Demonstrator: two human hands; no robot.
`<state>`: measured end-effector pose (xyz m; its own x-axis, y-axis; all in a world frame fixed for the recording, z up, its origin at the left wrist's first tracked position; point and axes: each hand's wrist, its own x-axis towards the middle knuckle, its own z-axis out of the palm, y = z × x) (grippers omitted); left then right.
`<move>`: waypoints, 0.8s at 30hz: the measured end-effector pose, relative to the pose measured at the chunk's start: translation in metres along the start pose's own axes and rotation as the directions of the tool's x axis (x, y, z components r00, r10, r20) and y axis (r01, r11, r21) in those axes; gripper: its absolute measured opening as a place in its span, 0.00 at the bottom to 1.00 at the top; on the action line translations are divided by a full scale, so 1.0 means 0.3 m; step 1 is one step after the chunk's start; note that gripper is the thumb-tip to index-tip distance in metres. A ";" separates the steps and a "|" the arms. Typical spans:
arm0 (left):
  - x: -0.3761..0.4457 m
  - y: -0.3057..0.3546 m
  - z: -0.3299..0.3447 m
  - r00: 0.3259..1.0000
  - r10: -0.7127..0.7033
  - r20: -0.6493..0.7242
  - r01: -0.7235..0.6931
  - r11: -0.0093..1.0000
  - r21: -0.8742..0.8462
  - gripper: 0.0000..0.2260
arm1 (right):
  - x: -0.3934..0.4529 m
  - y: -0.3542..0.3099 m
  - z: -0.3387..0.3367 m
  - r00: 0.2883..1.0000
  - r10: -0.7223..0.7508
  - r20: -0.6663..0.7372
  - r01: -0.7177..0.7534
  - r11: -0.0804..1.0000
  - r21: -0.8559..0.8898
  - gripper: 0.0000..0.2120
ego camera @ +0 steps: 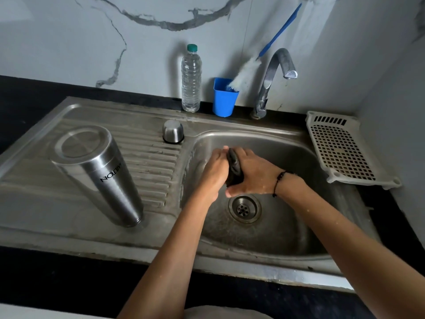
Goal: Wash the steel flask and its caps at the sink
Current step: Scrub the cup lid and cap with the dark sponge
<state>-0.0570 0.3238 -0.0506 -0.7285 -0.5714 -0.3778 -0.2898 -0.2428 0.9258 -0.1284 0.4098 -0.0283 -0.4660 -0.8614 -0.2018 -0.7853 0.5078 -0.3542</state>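
The steel flask (96, 173) stands upside down on the ribbed drainboard at the left. A steel outer cap (173, 131) sits mouth down at the back of the drainboard. Over the sink basin (287, 157) both my hands hold a small black cap (234, 165) between them. My left hand (212, 174) grips its left side and my right hand (253, 172) curls round its right side. Most of the black cap is hidden by my fingers. No water runs from the tap (274, 79).
A clear plastic bottle (190, 79) and a blue cup (224, 96) holding a bottle brush (247, 72) stand behind the sink. A white perforated tray (342, 149) leans at the right. The drain (244, 208) lies below my hands.
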 end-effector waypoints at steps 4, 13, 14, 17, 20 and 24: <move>-0.011 0.004 0.013 1.000 0.004 -0.014 -0.005 1.000 -0.009 0.14 | 0.000 -0.044 0.028 0.961 0.109 -0.256 -0.140 0.984 -0.107 0.30; 0.026 0.036 -0.116 0.983 0.173 -0.058 -0.140 0.919 0.369 0.28 | -0.027 -0.068 -0.004 0.954 0.032 -0.299 -0.001 0.994 0.105 0.24; 0.029 0.029 -0.104 0.985 0.149 -0.085 -0.107 0.921 0.375 0.28 | -0.030 -0.071 0.010 0.951 0.000 -0.308 0.013 0.999 0.040 0.25; 0.045 0.005 -0.078 0.976 0.145 -0.164 -0.048 0.873 0.485 0.26 | -0.034 -0.080 0.057 0.938 -0.052 -0.342 0.027 0.997 -0.076 0.27; 0.033 0.011 -0.072 0.946 0.282 -0.159 -0.136 0.791 0.597 0.21 | -0.029 -0.078 0.047 0.956 0.088 -0.281 -0.039 0.984 0.174 0.21; 0.021 0.002 -0.065 0.895 0.439 -0.083 -0.305 0.737 0.603 0.20 | -0.011 -0.028 0.021 0.986 0.117 0.115 -0.164 0.706 0.689 0.12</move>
<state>-0.0498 0.3048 -0.0526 -0.7272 -0.6831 0.0674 -0.3655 0.4685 0.8043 -0.1178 0.4084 -0.0303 -0.5049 -0.7909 -0.3458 -0.1973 0.4957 -0.8458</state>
